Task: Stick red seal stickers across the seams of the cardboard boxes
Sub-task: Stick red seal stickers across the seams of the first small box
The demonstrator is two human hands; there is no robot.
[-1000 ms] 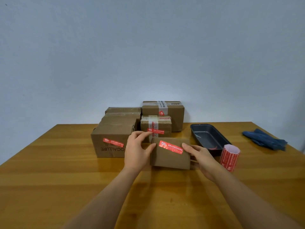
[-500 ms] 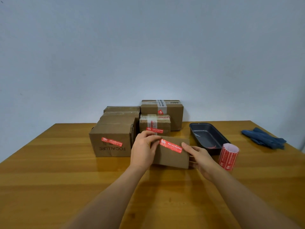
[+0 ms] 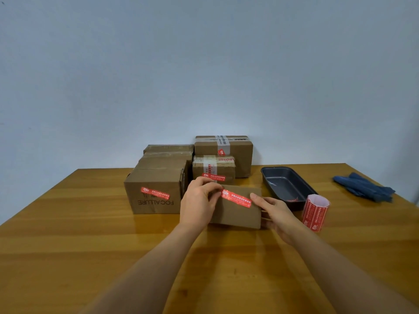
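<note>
A small brown cardboard box (image 3: 238, 215) stands on edge on the wooden table (image 3: 90, 245), with a red seal sticker (image 3: 237, 198) lying slantwise across its front. My left hand (image 3: 198, 202) grips the box's left end, its fingers curled over the top edge and its thumb at the sticker's left end. My right hand (image 3: 275, 211) holds the box's right end, and its index fingertip touches the sticker's right end. The roll of red stickers (image 3: 315, 213) stands upright just right of my right hand.
A larger FOCALLURE box (image 3: 154, 177) bearing a red sticker stands to the left. More taped, stickered boxes (image 3: 213, 166) are stacked behind, against the wall. A dark baking tin (image 3: 283, 184) lies at the right, and a blue cloth (image 3: 365, 186) farther right near the table edge.
My left hand has slid right along the small box until its thumb reached the sticker's left end. My right hand and the box have hardly moved.
</note>
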